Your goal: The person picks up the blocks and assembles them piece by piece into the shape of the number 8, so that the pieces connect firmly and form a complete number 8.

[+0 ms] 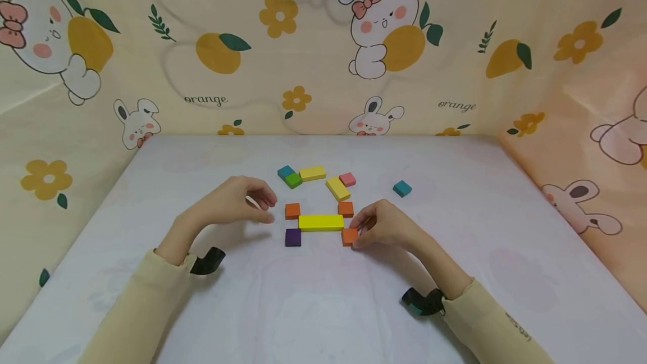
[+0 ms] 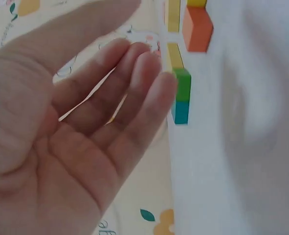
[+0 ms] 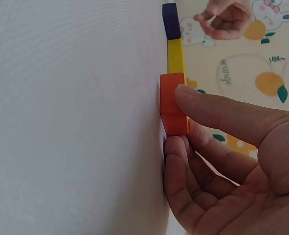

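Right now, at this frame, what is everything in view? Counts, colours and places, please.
Orange blocks: 3, orange, at the long block's far-left, far-right and near-right corners
Long block: 1, bright yellow, between the corner blocks
Purple block: 1, dark purple, near-left corner
Pale blocks: 2, pale yellow, behind the long block
Teal blocks: 2, teal, back left and far right
Green block: 1, green, against the left teal one
Pink block: 1, pink, back right
Table: 1, white, underneath
Backdrop: cream, rabbit-and-fruit print, behind and beside
Wrist pieces: 2, black, at the cuffs
Sleeves: 2, beige, foreground
Left hand: 1, bare, left of the blocks
Right hand: 1, bare, pinching the near-right orange block
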The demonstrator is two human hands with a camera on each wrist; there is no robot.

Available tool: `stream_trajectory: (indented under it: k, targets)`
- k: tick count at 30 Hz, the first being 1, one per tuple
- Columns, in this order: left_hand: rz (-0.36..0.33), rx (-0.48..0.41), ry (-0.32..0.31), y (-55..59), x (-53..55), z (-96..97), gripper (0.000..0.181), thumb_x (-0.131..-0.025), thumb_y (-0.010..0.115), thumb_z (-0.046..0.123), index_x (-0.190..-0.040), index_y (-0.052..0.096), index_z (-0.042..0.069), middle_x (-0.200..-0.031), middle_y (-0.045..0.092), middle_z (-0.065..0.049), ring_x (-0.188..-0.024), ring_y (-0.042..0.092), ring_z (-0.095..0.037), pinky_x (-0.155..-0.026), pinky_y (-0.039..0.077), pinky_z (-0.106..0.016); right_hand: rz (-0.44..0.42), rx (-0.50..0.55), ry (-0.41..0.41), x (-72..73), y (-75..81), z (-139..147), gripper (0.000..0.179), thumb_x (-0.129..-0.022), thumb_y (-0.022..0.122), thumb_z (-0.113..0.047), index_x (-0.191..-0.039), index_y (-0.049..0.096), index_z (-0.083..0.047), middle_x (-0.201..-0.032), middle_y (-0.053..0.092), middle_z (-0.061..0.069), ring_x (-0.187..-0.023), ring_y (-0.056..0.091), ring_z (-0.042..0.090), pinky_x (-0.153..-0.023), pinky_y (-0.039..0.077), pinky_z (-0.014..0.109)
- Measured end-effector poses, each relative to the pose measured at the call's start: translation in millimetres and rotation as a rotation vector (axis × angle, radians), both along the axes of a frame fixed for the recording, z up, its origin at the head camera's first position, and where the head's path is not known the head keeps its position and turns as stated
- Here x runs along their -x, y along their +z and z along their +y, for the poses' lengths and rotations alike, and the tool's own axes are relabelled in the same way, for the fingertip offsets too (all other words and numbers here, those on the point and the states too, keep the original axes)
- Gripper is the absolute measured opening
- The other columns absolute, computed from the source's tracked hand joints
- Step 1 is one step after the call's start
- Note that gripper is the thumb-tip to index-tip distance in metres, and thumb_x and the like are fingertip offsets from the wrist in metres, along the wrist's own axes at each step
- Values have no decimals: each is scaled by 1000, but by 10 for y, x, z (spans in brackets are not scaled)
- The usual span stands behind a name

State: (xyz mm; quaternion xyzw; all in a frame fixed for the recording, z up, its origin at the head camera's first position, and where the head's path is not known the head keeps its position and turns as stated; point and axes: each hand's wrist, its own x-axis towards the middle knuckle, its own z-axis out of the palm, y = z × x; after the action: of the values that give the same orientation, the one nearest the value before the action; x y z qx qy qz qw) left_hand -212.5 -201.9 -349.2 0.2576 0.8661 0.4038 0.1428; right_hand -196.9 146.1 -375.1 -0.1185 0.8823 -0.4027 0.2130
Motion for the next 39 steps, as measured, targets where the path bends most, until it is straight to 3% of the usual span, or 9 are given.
stream_trajectory:
  k: [7, 14, 18, 21, 28, 39]
  targets:
    - [101, 11, 133, -30, 267, -67, 35, -81, 83, 19, -109, 68, 4, -105, 68, -10, -92, 62, -21, -84, 50, -39, 4, 9, 13, -2, -7, 7, 27, -73, 88, -10, -95, 73, -9, -82, 65, 4, -75, 57, 23, -67, 50, 31]
    - [78, -24, 198, -189, 528, -61, 49, -86, 79, 15, -129, 59, 3, -128, 60, -13, -110, 58, -30, -94, 46, -46, 12, 8, 25, 19, 8, 10, 26, -73, 88, -10, -95, 73, -8, -82, 64, 5, -75, 57, 23, -67, 49, 31]
    - [52, -6, 233, -274, 634, 10, 55, -87, 77, 16, -136, 54, 7, -137, 54, -8, -118, 53, -30, -97, 45, -47, 0, 10, 21, 17, 4, 14, 27, -73, 88, -10, -96, 73, -8, -81, 63, 5, -76, 56, 23, -67, 48, 30]
    - [48, 15, 235, -303, 710, 73, 55, -88, 76, 16, -138, 54, 11, -140, 51, -3, -121, 51, -29, -98, 44, -47, -6, 14, 21, 15, 6, 16, 27, -74, 88, -10, -96, 72, -7, -81, 63, 6, -75, 56, 23, -67, 48, 30]
    - [38, -13, 139, -322, 835, 209, 54, -87, 74, 8, -137, 55, 9, -145, 48, -3, -128, 45, -32, -102, 41, -46, 3, 8, 36, 17, 12, 26, 28, -74, 88, -11, -97, 72, -7, -82, 63, 5, -75, 56, 22, -65, 48, 28]
    - [4, 23, 179, -372, 885, 234, 53, -86, 73, 1, -136, 54, 6, -137, 54, -8, -122, 49, -31, -104, 40, -44, -1, 11, 39, 18, 9, 26, 29, -74, 88, -12, -97, 72, -7, -81, 62, 6, -74, 55, 22, -65, 46, 30]
